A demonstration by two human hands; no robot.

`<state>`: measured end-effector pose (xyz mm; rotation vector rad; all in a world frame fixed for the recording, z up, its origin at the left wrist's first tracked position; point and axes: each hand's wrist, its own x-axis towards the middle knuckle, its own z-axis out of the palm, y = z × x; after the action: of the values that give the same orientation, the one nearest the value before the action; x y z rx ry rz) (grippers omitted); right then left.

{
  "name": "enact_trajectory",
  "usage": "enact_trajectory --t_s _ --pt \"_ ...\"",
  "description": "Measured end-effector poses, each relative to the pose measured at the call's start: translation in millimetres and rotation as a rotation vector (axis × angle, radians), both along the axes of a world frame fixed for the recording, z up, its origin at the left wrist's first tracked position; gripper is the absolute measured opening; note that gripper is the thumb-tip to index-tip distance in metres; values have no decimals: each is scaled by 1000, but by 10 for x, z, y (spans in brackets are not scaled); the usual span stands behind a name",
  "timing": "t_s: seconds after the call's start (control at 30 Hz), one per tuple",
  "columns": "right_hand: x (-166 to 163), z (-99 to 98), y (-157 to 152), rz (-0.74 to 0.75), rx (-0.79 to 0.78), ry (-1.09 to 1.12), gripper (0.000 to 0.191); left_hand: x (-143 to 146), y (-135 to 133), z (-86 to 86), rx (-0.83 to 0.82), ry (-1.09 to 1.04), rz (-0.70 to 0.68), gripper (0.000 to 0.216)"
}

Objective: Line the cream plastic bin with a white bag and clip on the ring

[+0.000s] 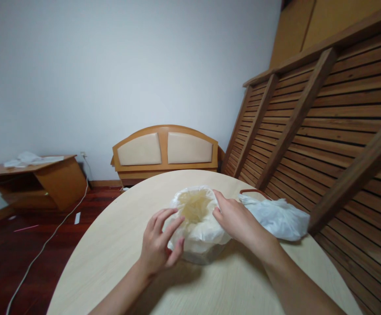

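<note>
A thin white plastic bag (206, 234) lines a round, bin-like container standing on the pale table. The bag is folded outward over the rim, and its hollow inside looks yellowish. Most of the container is hidden under the bag. My left hand (160, 238) is at the left side of the rim, fingers spread and curved, their tips at or just over the bag's edge. On the right side, my right hand (231, 214) pinches the bag's edge between thumb and fingers. A filled, whitish plastic bag (279, 218) lies beyond my right forearm.
The round table (111, 262) fills the foreground. A reddish-brown curved handle or rod (252, 191) shows behind the filled bag. Wooden slatted panels (308, 131) lean at the right. A headboard (164, 148) stands behind; a low cabinet (59, 183) and white cable (51, 238) are left.
</note>
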<state>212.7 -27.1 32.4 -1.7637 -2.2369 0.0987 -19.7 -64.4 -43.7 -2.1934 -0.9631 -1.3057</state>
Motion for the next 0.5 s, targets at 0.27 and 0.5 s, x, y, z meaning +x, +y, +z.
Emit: enact_trajectory --t_s 0.27,0.5 --pt "-24 0 53 45 59 -33 56 127 445 471 -497 -302 100 35" --pt "5 -3 112 69 44 0 62 218 614 711 -708 -234 155 28"
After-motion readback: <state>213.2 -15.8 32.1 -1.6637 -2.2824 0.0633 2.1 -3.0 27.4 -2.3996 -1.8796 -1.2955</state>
